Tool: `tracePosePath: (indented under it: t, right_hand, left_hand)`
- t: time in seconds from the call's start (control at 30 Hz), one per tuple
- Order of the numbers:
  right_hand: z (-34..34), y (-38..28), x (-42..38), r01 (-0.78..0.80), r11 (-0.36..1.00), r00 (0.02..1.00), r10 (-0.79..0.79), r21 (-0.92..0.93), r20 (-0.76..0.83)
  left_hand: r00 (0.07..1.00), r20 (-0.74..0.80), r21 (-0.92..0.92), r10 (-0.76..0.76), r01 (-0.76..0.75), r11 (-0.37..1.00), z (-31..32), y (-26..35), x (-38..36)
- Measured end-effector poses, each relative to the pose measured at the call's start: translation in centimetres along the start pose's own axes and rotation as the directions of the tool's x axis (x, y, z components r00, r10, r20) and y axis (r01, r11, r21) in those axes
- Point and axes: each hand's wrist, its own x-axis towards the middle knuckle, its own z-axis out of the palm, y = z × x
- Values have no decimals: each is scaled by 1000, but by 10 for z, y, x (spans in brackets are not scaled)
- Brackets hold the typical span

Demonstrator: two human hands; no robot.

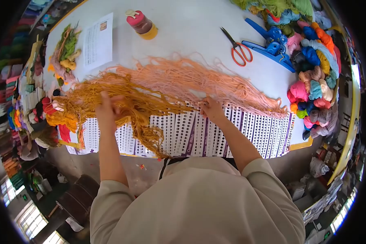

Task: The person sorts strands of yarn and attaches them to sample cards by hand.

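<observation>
A large bundle of golden-brown thread (138,95) lies across the left and middle of the table, its loose ends hanging over the front edge. My left hand (108,107) is over this bundle, blurred by motion, so its grip cannot be made out. Further right, my right hand (209,109) has its fingers pressed together at the tips of the golden threads, by the top of the punched white cards (191,134). Behind both hands spreads a long band of peach-pink thread (215,81). The cards stand side by side along the table's near edge, with rows of holes.
Orange-handled scissors (242,55) and a blue tool (272,46) lie at the back right. Colourful skeins (313,81) are heaped along the right edge. A pink-topped jar (141,25), a printed sheet (98,42) and green threads (70,44) are at the back left.
</observation>
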Motion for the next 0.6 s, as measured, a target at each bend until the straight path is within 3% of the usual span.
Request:
tracePosePath:
  t: [0.03, 0.1, 0.13, 0.2, 0.23, 0.27, 0.33, 0.37, 0.43, 0.47, 0.6]
  right_hand:
    - [3, 7, 0, 10, 1000, 1000, -10, -5, 2]
    - [14, 29, 4, 193, 979, 969, -200, -62, -147]
    - [16, 21, -1, 185, 981, 963, -193, -57, -187]
    - [21, -16, -27, 340, 937, 905, -301, 85, -302]
    - [20, -33, -38, 354, 888, 918, -271, 293, -288]
    - [17, -58, -55, 311, 852, 944, -228, 420, -237]
    - [8, -105, -93, 178, 817, 984, -137, 548, -116]
    - [6, -121, -106, 165, 833, 986, -158, 528, -58]
    - [6, -140, -122, 179, 857, 977, -214, 484, 18]
    - [7, -140, -123, 188, 855, 976, -219, 483, 8]
    - [11, -132, -124, 250, 849, 962, -273, 465, -20]
  left_hand:
    - [991, 108, 88, -73, 64, 994, -1, -14, 3]
    - [933, 351, 15, -75, 74, 997, 28, -6, -32]
    - [915, 393, -85, -87, 130, 988, 44, -15, -46]
    - [836, 548, -321, -34, 247, 914, 73, -25, -67]
    - [764, 643, -441, 46, 320, 838, 84, -25, -75]
    - [765, 642, -448, 53, 319, 835, 93, -24, -83]
    - [681, 722, -604, 127, 530, 595, 107, -18, -97]
    - [674, 727, -603, 135, 531, 595, 110, -17, -98]
    - [544, 825, -494, 151, 566, 660, 115, -15, -102]
    - [522, 841, -466, 141, 568, 678, 116, -14, -108]
    - [559, 817, -450, 139, 469, 760, 117, -4, -119]
